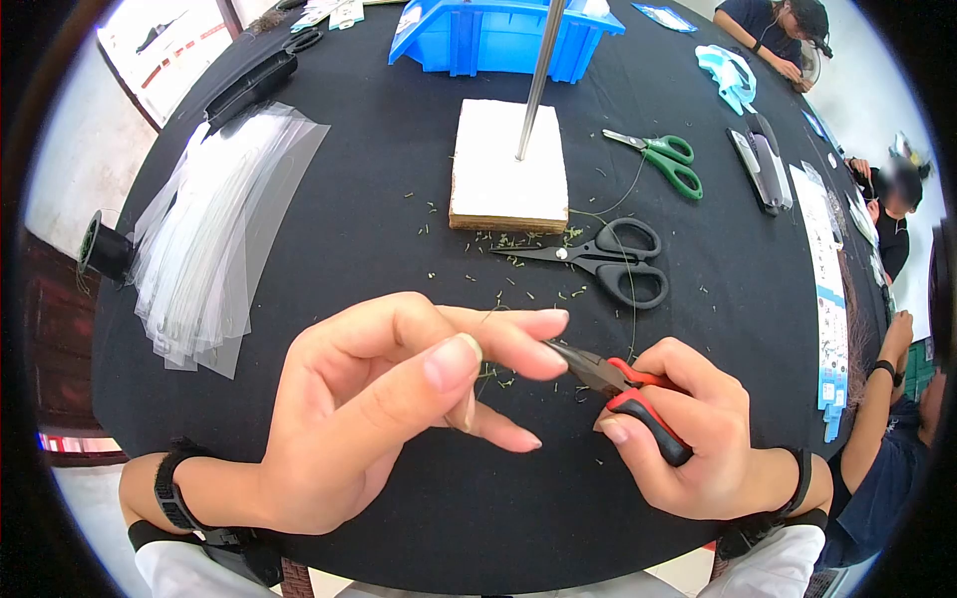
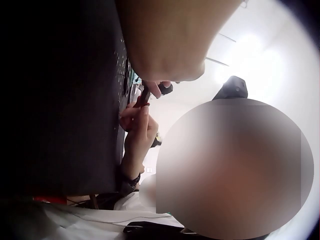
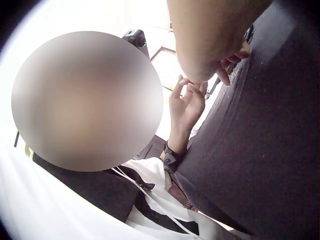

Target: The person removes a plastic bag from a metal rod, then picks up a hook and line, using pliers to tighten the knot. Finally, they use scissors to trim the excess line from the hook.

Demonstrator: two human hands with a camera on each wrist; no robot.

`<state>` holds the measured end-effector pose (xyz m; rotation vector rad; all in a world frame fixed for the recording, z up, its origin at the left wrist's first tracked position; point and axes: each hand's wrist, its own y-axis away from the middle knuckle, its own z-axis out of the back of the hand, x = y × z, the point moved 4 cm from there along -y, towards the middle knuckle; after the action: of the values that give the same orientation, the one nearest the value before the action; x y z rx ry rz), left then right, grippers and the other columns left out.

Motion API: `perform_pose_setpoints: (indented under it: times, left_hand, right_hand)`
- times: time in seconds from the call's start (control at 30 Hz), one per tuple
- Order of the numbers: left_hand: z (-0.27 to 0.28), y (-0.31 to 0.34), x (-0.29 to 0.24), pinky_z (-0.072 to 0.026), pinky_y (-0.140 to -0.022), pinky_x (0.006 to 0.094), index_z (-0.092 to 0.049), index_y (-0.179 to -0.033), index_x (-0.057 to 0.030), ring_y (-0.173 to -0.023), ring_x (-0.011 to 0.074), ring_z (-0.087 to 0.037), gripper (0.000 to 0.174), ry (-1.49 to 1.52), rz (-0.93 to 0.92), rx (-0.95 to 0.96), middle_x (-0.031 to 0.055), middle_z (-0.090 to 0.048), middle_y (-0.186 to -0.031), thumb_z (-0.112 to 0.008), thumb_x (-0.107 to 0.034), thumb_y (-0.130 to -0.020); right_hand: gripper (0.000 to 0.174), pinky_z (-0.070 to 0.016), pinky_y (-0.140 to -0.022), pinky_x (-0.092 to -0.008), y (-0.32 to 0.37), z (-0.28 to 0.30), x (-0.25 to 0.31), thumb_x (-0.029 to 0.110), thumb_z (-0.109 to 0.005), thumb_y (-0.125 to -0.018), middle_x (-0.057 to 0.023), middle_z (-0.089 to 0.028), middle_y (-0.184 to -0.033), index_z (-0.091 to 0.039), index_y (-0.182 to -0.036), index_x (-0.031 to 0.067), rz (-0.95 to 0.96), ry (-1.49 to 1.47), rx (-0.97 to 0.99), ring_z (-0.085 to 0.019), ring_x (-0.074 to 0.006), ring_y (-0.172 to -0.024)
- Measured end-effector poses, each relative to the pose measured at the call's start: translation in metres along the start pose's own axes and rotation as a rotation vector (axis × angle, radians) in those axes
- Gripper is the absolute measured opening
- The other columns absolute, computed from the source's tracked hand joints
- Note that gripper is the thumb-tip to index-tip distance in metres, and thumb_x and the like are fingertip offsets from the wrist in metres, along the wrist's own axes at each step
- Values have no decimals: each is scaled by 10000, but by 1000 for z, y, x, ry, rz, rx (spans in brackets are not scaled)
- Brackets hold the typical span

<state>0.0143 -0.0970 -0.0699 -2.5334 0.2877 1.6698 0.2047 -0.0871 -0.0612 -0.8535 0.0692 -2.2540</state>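
Observation:
My left hand (image 1: 369,409) is raised over the black tablecloth, thumb tip pressed to the index finger. A thin, dark strand (image 1: 491,311) curves out from that pinch; most of it is hidden by the fingers. My right hand (image 1: 698,429) grips small pliers (image 1: 643,404) with red and black handles. Their narrow metal tips point left, right at a fingertip of the left hand. Black scissors (image 1: 588,261) lie just beyond the pliers. The right wrist view shows the left hand (image 3: 187,107) from below, and the left wrist view catches the right hand (image 2: 140,125).
A white-topped block (image 1: 498,149) carries an upright metal rod (image 1: 538,80); green clippings lie around it. Green-handled scissors (image 1: 678,164) and a grey stapler (image 1: 763,164) are at right. Clear plastic sleeves (image 1: 214,234) and a spool (image 1: 108,249) lie left. Behind stands a blue bin (image 1: 498,40).

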Motion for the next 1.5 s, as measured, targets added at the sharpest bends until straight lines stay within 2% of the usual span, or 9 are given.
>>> perform_pose_setpoints:
  times: [0.1, 0.3, 0.63, 0.87, 0.93, 1.03, 1.13, 1.33, 1.5]
  left_hand:
    - [0, -2, -2, -616, -591, 396, -451, -743, -15, -1126, 371, -526, 319, 44, 39, 5, 168, -571, -779, -441, -262, -945]
    - [2, -4, -1, -606, -479, 419, -425, -710, -28, -1048, 360, -561, 335, 140, 97, 55, 107, -482, -649, -425, -269, -943]
    - [0, -6, -6, -601, -523, 431, -431, -508, -64, -1229, 473, -397, 530, 86, 106, 142, 308, -616, -909, -394, -336, -962]
    - [3, -5, -3, -604, -546, 440, -459, -578, -52, -1152, 475, -474, 489, 95, 130, 213, 216, -603, -706, -384, -337, -968]
    - [1, -5, -3, -591, -467, 390, -466, -640, -53, -954, 396, -598, 423, 115, 132, 154, 131, -530, -586, -380, -303, -970]
    - [-1, -5, -4, -541, -381, 313, -456, -629, -55, -726, 280, -587, 419, 106, 138, 118, 87, -472, -552, -370, -279, -973]
    - [1, -5, -1, -471, -330, 249, -454, -684, -48, -618, 184, -478, 382, 197, 153, 116, 52, -425, -573, -369, -276, -978]
    - [3, -3, 3, -378, -324, 186, -433, -855, -53, -628, 100, -387, 263, 221, 323, 27, 46, -443, -733, -369, -268, -991]
    - [3, -3, 3, -330, -342, 163, -436, -869, -62, -618, 78, -365, 248, 274, 391, -8, 35, -427, -734, -369, -264, -995]
  right_hand:
    - [175, -406, -435, -275, 0, -1, 0, 137, -748, -720, -84, -525, -728, -654, -759, -6, 0, -8, -2, -521, -173, -524]
    - [174, -407, -432, -270, 0, -3, 1, 139, -747, -721, -79, -521, -726, -652, -747, -4, 15, -28, -7, -517, -168, -519]
    - [194, -407, -428, -265, 1, -3, 2, 155, -758, -707, -73, -518, -726, -646, -733, -1, 43, -4, -6, -514, -163, -523]
    - [198, -407, -433, -267, 0, -3, 1, 157, -757, -707, -78, -521, -727, -642, -726, -3, 40, -7, -11, -515, -167, -529]
    - [205, -407, -434, -267, 0, -3, 1, 160, -759, -705, -80, -517, -724, -636, -716, -3, 34, 4, -11, -515, -171, -530]
    - [222, -406, -436, -269, 0, -2, 2, 166, -765, -694, -83, -507, -721, -622, -698, -4, 29, 33, -10, -512, -179, -534]
    - [242, -406, -436, -273, 1, -1, 3, 172, -771, -681, -87, -498, -721, -608, -684, -7, 42, 49, -18, -509, -188, -538]
    - [259, -410, -441, -275, 0, -1, 5, 170, -779, -664, -93, -494, -725, -595, -671, -11, 65, 49, -19, -509, -195, -546]
    - [259, -410, -444, -274, -1, -2, 4, 160, -782, -661, -97, -491, -722, -593, -669, -16, 77, 49, -24, -510, -197, -548]
